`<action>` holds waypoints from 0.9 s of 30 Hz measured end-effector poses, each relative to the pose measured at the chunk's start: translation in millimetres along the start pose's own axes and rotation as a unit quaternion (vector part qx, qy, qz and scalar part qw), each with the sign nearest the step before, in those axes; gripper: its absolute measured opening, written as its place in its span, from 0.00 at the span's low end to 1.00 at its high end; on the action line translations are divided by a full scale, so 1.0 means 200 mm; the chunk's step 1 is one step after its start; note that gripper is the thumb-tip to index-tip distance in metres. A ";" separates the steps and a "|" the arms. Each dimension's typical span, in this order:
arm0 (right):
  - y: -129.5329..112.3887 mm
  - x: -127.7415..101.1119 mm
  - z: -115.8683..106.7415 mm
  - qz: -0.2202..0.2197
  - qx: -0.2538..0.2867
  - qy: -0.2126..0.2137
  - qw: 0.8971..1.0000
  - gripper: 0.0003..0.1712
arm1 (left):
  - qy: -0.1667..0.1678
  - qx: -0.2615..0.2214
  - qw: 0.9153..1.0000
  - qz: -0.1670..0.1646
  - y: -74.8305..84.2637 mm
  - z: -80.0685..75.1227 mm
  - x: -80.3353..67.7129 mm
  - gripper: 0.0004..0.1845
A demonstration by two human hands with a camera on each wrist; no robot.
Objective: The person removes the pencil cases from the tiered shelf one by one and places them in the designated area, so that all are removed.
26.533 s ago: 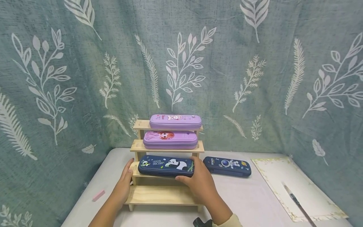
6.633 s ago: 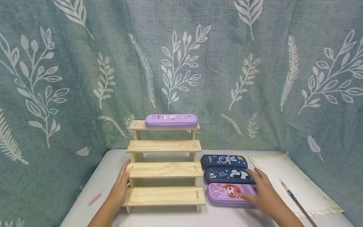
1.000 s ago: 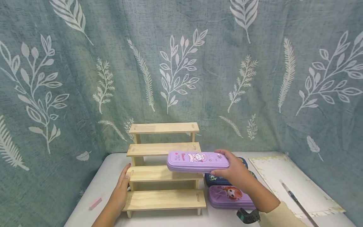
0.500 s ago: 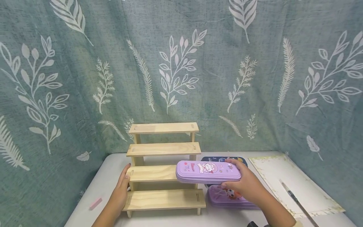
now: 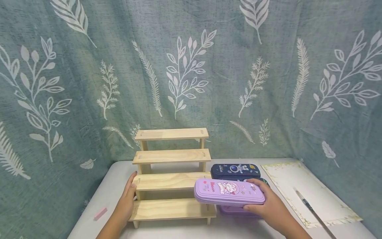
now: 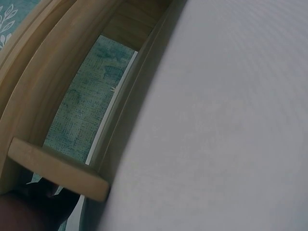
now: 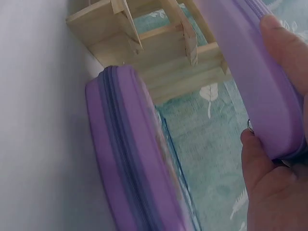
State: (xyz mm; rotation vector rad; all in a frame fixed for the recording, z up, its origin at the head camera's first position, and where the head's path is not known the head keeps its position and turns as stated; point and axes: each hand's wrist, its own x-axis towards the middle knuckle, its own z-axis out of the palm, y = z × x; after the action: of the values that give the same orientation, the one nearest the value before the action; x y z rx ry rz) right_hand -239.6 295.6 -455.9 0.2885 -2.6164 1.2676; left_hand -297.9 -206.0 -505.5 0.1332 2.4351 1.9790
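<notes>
My right hand [image 5: 270, 207] grips the right end of a lilac pencil case [image 5: 228, 192] with a cartoon figure, zipped shut. It hangs above a purple pencil case [image 5: 234, 209], which it mostly hides. In the right wrist view, thumb and fingers hold the lilac case [image 7: 257, 82] while the purple case [image 7: 130, 159] lies on the table. A four-tier wooden stand [image 5: 173, 181] stands at the left, its tiers bare. My left hand [image 5: 123, 202] holds the stand's left side at the second tier from the bottom; the left wrist view shows its dark fingers behind a wooden upright [image 6: 57, 168].
Behind the held case lie a dark blue panda pencil case [image 5: 235, 178], mostly covered, and a navy space pencil case [image 5: 235, 169]. A brush [image 5: 311, 209] lies across bordered paper [image 5: 322, 196] at right. A pink eraser-like block [image 5: 100, 213] lies at left.
The lilac case has left the top tier, where it lay earlier. Over the last second my right hand has carried it right and down, from before the stand to above the purple case.
</notes>
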 end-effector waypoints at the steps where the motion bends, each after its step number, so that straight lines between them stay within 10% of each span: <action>1: 0.01 -0.01 0.00 0.000 -0.003 0.005 1.000 0.52 | -0.001 -0.001 1.000 -0.001 0.00 0.00 0.00 0.34; 27: 0.19 -0.16 -0.12 0.068 -0.026 -0.017 0.997 0.51 | 0.007 0.015 1.000 -0.002 0.02 -0.01 0.00 0.32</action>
State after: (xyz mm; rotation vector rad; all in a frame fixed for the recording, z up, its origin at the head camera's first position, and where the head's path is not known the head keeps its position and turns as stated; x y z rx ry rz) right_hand -216.1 340.9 -478.2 0.1246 -2.7346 1.2432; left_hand -297.6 -206.4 -502.2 0.1132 2.4724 1.9489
